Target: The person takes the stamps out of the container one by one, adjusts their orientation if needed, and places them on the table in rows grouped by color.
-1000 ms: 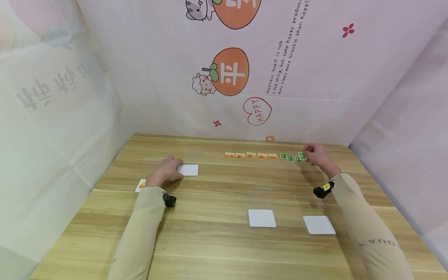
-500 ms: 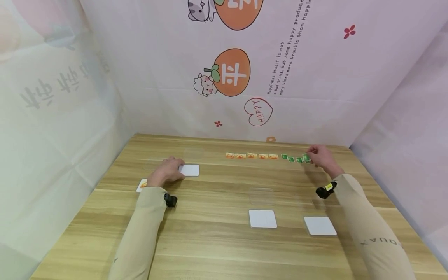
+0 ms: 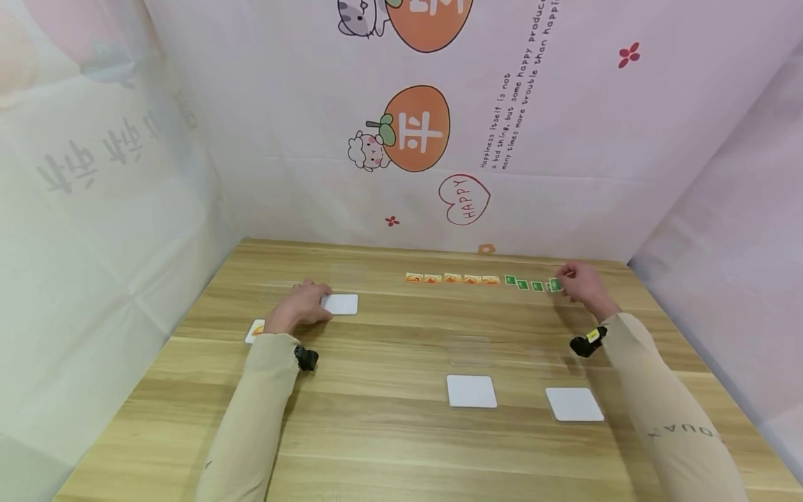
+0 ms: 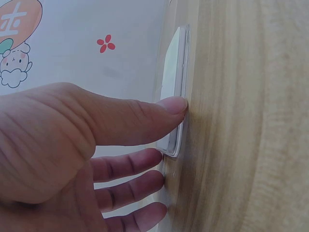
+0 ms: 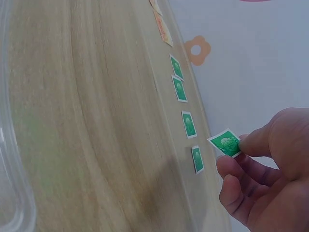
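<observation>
My right hand [image 3: 582, 284] pinches a small green stamp [image 5: 225, 142] with a white border between thumb and forefinger, just off the table. Several more green stamps [image 5: 189, 124] lie in an uneven row beside it. Several orange stamps [image 3: 452, 277] continue that row to the left. My left hand [image 3: 300, 305] holds the left end of a flat clear case [image 3: 341, 305] with a white top. Its thumb [image 4: 145, 118] presses the case's near edge in the left wrist view, while the other fingers touch the table; the forefinger is mostly hidden.
Partly behind the left wrist lies a white piece with an orange print [image 3: 254, 331]. Two more white-topped flat cases [image 3: 472, 391] [image 3: 574, 404] lie nearer the front. A clear lid [image 3: 470, 351] is behind one of them. A printed cloth wall [image 3: 301, 174] rises behind the table.
My right hand has moved slightly right and lower with the green stamp, towards the right end of the row. The left hand stays on its case.
</observation>
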`<state>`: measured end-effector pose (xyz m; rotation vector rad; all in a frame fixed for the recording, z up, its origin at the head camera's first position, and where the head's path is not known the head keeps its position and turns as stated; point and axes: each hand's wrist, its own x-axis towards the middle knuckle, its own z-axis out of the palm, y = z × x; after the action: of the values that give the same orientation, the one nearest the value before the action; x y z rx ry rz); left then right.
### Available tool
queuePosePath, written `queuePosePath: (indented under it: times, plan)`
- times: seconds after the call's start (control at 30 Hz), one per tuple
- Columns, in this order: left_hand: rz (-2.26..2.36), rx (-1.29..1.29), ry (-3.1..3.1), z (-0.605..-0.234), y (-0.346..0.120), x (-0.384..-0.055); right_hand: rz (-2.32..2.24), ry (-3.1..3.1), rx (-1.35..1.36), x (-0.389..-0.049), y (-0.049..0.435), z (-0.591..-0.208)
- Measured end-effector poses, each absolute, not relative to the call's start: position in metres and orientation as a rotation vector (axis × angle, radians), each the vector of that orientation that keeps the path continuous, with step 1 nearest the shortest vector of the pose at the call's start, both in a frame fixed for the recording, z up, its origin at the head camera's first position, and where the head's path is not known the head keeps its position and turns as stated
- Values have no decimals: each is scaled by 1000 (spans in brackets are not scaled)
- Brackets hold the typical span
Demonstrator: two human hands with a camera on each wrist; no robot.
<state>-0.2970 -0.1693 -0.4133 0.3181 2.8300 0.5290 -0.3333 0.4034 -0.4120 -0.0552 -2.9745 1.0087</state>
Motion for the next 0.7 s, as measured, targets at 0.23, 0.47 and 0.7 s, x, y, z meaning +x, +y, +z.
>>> queuePosePath:
  times: [0.23,0.47,0.7]
  plan:
    - [528,319,2833,-415,-170,-297,1013,-2971,-84,-333,407,-413]
    - [540,301,2822,-415,-170,-298,1007,-2946,-90,-339,416,-420]
    - [530,307,2828,-415,-172,-299,1007,-2941,-125,-341,425,-425]
